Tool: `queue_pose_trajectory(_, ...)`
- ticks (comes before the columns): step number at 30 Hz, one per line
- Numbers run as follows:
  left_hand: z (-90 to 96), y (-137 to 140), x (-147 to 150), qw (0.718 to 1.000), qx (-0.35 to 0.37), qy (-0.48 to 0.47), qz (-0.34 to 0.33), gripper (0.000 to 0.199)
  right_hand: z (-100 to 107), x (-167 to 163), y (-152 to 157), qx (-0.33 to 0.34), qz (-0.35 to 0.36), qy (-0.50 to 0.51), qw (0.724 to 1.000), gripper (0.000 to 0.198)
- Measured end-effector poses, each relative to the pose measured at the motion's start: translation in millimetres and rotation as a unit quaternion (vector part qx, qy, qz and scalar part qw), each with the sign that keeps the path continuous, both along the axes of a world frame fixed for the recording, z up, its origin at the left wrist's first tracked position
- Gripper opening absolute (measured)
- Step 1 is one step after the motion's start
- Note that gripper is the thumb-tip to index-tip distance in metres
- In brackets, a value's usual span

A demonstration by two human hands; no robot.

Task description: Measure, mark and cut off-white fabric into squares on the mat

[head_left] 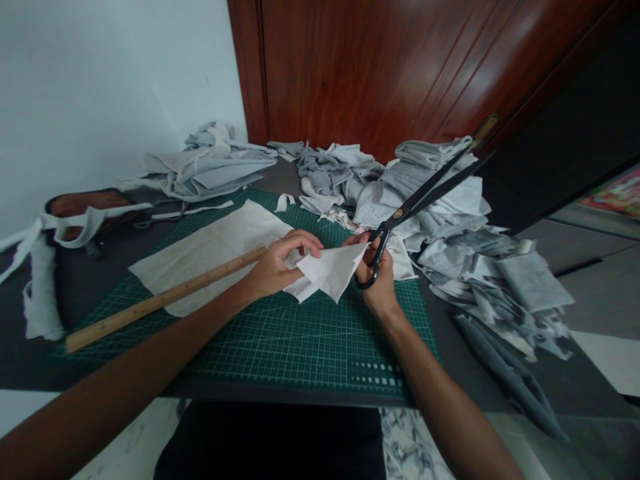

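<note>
My left hand [283, 262] pinches a small white piece of fabric [334, 268] above the cutting mat. In my right hand [379, 283] are large black scissors [400, 213], their blades slightly apart and pointing up and away to the right. The fabric's right corner reaches the fingers of my right hand; whether they grip it too I cannot tell. Under my left forearm a wooden ruler [165, 300] lies slantwise over a larger white cloth [220, 237]. Part of another white piece [401, 260] shows behind my right hand.
The green cutting mat [280, 353] covers the table's middle. Grey and white fabric piles stand at the back left [210, 167], back centre [340, 173] and right [500, 280]. White strips [43, 287] and a brown pouch [87, 207] lie at left. A wooden door [350, 73] stands behind.
</note>
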State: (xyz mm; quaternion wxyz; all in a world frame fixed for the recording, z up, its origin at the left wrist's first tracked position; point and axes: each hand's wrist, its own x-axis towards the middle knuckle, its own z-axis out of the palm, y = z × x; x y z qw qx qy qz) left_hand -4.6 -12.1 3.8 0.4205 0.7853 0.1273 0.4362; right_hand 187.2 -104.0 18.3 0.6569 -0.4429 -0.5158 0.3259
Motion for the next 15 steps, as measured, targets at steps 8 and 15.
queue_pose_trajectory(8, -6.9, -8.3, -2.5, 0.994, 0.009, 0.110, 0.018, 0.022, 0.7, 1.5, -1.9, -0.046, -0.062, -0.053, 0.996, 0.039)
queue_pose_trajectory(15, -17.6, -12.0, -1.3, 0.960, -0.251, 0.063, -0.105, 0.060, 2.3, 7.4, 0.3, -0.090, 0.025, -0.067, 0.993, 0.039)
